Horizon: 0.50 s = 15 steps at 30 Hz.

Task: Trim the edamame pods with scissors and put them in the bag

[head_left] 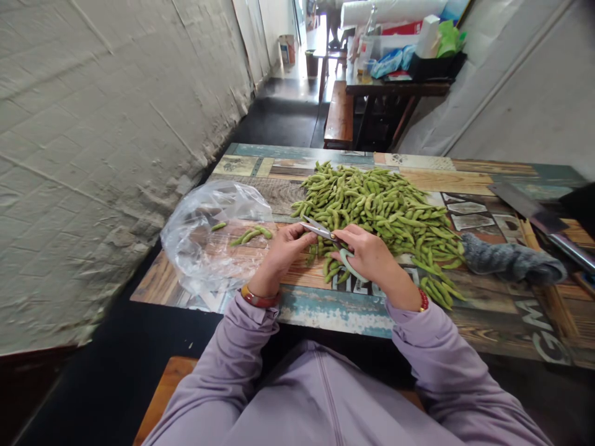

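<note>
A pair of scissors (320, 230) with pale green handles is in my right hand (370, 254), its blades pointing left. Beside the blade tips, my left hand (287, 249) is closed in a pinch; whatever lies between its fingers is too small or hidden to make out. Just beyond both hands spreads a large heap of green soybean pods (372, 201), some lying loose under the scissors. To the left rests a clear plastic bag (186, 232), and a few pods (251, 235) lie in or on it.
The patterned wooden table (334, 313) runs along a pale wall (116, 124) at left. A grey rolled cloth (511, 259) and a wide-bladed knife (527, 207) lie at right. Beyond stand a wooden bench (339, 113) and another table (395, 88) loaded with goods.
</note>
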Motion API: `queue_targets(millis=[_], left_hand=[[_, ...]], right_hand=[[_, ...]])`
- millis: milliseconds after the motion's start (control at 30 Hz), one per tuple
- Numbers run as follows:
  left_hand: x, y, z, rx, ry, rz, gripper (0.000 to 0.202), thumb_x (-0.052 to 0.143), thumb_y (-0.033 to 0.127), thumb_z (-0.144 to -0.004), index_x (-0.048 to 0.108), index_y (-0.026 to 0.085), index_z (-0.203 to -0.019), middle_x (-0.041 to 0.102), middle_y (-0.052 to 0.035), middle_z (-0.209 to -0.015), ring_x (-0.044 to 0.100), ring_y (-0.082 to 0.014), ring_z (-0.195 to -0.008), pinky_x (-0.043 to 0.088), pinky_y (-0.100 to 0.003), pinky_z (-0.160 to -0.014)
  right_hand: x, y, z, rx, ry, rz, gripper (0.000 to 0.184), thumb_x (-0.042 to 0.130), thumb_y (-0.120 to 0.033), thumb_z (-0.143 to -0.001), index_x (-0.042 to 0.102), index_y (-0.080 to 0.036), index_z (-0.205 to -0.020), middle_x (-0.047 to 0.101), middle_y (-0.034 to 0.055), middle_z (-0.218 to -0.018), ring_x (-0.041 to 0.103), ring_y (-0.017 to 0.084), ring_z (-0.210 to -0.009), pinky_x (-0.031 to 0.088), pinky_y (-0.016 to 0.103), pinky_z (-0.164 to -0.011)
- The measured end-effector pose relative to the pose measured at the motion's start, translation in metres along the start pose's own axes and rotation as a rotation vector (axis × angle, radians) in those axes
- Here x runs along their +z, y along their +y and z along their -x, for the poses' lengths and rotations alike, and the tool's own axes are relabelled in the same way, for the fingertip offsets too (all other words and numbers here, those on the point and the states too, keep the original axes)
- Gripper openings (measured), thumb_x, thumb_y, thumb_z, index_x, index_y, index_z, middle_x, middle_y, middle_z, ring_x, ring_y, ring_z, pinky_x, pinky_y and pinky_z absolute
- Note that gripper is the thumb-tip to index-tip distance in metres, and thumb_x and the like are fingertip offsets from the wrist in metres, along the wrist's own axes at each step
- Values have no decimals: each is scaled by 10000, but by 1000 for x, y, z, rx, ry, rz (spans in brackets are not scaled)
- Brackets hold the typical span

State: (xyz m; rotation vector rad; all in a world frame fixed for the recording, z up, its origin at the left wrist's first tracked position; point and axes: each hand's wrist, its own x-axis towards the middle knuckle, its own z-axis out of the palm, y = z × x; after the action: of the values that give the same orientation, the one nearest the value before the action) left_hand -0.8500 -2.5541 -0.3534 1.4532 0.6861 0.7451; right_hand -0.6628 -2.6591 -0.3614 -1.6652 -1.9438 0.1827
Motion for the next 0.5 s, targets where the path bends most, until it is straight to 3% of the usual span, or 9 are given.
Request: queue_targets(millis=[133, 233, 367, 500], left_hand=[[-2, -2, -1, -2, 0, -2, 202, 778, 334, -760, 754, 139, -804, 669, -31, -756, 551, -133, -713, 419, -251, -690], [-2, -2, -3, -3, 69, 69, 205, 796, 324, -734, 733, 145, -812, 673, -32, -801, 575, -135, -752, 441, -243, -707], [0, 1, -3, -69, 181, 222, 246, 824, 311, -694, 668, 160, -810, 597, 23, -726, 487, -67, -586, 366, -188, -531], [1, 5, -2, -124, 176, 367, 298, 828, 308, -691, 587, 163, -786, 586, 30, -691, 496, -55, -564, 370, -158, -516]], right_hand=[[-1, 1, 0, 23, -24, 29, 354, 719, -301, -858, 662, -196, -1191, 679, 68, -1016, 641, 189, -769, 498, 299, -713], [-1, 1, 0, 50, 13, 44, 346, 725, -307, -853, 668, -204, -1178, 685, 73, -1012, 666, 222, -873, 512, 308, -760], [0, -1, -1, 118, 131, 52, 351, 734, -325, -841, 664, -202, -1162, 685, 84, -1066, 674, 229, -869, 527, 321, -741], [0, -5, 0, 84, 171, 8, 347, 713, -307, -849, 646, -176, -1163, 665, 95, -1088, 664, 211, -809, 537, 323, -713]])
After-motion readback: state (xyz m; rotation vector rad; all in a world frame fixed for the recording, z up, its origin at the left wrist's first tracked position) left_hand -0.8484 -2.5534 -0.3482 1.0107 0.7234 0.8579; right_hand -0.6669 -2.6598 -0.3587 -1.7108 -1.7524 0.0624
